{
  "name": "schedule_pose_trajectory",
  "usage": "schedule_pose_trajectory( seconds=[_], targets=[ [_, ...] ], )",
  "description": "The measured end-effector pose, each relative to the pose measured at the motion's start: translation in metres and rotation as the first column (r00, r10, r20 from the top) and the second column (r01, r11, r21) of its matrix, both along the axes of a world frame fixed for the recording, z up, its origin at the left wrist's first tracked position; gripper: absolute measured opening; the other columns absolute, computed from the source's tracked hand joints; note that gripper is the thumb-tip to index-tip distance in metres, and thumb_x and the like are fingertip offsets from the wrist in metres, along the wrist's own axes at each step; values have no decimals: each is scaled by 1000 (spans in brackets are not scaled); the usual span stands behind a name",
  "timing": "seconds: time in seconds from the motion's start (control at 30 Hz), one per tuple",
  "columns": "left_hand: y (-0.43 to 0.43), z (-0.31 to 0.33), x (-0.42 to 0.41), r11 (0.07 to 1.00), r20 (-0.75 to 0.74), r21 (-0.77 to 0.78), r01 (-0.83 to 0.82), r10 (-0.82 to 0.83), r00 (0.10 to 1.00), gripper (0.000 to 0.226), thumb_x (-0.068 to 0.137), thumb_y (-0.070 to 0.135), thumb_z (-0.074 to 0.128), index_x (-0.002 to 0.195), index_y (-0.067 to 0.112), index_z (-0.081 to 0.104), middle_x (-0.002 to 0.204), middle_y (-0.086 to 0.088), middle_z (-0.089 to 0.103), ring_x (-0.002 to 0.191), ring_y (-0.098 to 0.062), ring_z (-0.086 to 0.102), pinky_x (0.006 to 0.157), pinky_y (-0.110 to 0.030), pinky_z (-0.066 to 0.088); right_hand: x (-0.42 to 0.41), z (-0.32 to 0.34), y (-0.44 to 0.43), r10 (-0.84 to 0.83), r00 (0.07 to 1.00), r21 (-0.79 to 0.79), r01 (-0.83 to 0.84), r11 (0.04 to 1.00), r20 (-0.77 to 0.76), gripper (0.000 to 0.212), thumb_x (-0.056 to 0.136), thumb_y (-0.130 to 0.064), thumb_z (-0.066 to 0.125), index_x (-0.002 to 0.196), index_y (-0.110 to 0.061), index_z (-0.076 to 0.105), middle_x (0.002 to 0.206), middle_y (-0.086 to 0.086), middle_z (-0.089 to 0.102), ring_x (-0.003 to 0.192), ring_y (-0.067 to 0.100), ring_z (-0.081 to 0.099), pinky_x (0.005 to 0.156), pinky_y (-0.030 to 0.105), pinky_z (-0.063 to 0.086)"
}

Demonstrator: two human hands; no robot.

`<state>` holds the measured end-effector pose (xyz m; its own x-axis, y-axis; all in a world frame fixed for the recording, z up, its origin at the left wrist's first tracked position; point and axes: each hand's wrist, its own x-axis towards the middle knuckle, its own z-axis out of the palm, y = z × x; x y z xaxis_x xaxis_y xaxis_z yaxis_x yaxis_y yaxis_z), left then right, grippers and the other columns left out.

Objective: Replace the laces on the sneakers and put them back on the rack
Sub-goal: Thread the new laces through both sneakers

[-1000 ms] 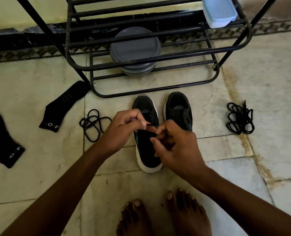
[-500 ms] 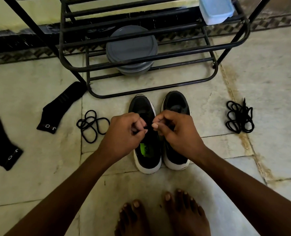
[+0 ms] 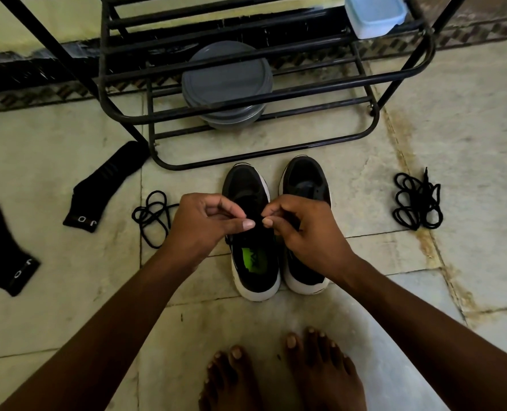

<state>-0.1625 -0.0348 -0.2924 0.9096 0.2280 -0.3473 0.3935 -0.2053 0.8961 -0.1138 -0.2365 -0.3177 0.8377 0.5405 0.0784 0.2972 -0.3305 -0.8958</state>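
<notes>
Person crouches barefoot on the tile floor [image 3: 468,120], pair of black sneakers set side by side just in front of the rack [image 3: 276,87], toes toward it, heels toward the feet, probably so the pair can go straight onto a shelf once laced. Both hands work above the left-hand sneaker [image 3: 246,185]. The left hand [image 3: 205,223] has thumb and forefinger pressed together in a tight pinch, other fingers curled under. The right hand [image 3: 302,229] mirrors it, and its wrist covers much of the right-hand sneaker [image 3: 305,179]. The fingertips [image 3: 248,223] of the two hands nearly meet over the tongue area. They seem to hold the ends of the black lace [image 3: 228,239], pulled up to even or tighten it, but the strand is black on black and I only see it clearly where it shows at the eyelets just below the left hand. Green insole shows, so the shoe is open at the collar and lacing looks unfinished. A loose lace [image 3: 151,215] lies on the floor just beside the left hand, and a bundled lace [image 3: 418,200] lies well apart to the right; which is old or new, cannot tell. Two black socks [image 3: 107,185] lie off to the left. A grey round container [image 3: 225,75] and a pale blue box [image 3: 374,13] sit on the rack.
</notes>
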Motion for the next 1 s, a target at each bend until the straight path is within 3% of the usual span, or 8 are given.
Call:
schedule_pose_trajectory(
  seconds=[0.23,0.37,0.43,0.5,0.57,0.73,0.87,1.0],
  targets=[
    [4,2,-3,1000,152,18,20,-22,988,12,88,0,74,97,7,72,80,-8,72,70,-22,70,77,-30,61,6,2,-3,3,993,-102,10,995,122,3,92,-13,73,92,-12,76,85,-6,71,81,6,65,76,13,49],
    [13,-2,-9,991,145,134,18,-38,989,9,95,7,69,97,8,77,69,9,67,53,-6,56,58,-22,49,11,1,-10,-20,984,-196,56,979,177,6,92,-12,71,91,-14,77,86,-3,71,80,5,62,76,4,40],
    [22,-4,-14,928,188,367,63,-140,972,7,90,11,74,94,14,80,77,12,67,67,-1,62,65,-11,44,13,-2,-16,-3,979,-233,51,971,202,9,93,-10,68,92,-12,76,85,1,70,78,11,62,75,9,43],
    [36,-7,-20,847,176,527,65,-184,967,8,87,13,78,91,19,81,81,13,69,77,1,63,69,-12,42,14,-6,-24,1,973,-274,64,960,232,11,93,-12,65,93,-11,76,85,5,68,75,20,64,72,29,53],
    [50,-10,-28,850,104,522,70,-145,984,11,87,13,79,90,23,81,80,16,71,77,3,64,69,-15,45,14,-10,-32,-55,965,-333,142,932,258,12,94,-18,66,95,-15,77,88,4,68,73,24,65,67,40,57],
    [79,-11,-55,895,13,443,-49,49,999,12,86,13,80,90,24,83,74,14,75,63,-9,66,64,-27,51,13,-8,-54,-187,941,-416,296,860,282,12,94,-26,69,92,-18,77,82,1,63,67,23,61,62,38,55],
    [89,-7,-71,872,10,463,-159,174,985,8,88,10,78,87,18,80,63,12,71,47,-3,60,52,-7,45,16,-9,-72,-211,928,-431,333,839,306,14,94,-10,65,96,-16,79,83,5,64,69,29,63,63,42,56],
    [88,-7,-78,862,26,447,-237,252,967,5,84,12,82,82,12,77,60,6,69,49,0,61,50,-6,44,18,-8,-81,-226,915,-432,362,826,335,11,92,-7,69,93,-13,78,80,7,65,67,31,63,60,41,54]
  ],
)
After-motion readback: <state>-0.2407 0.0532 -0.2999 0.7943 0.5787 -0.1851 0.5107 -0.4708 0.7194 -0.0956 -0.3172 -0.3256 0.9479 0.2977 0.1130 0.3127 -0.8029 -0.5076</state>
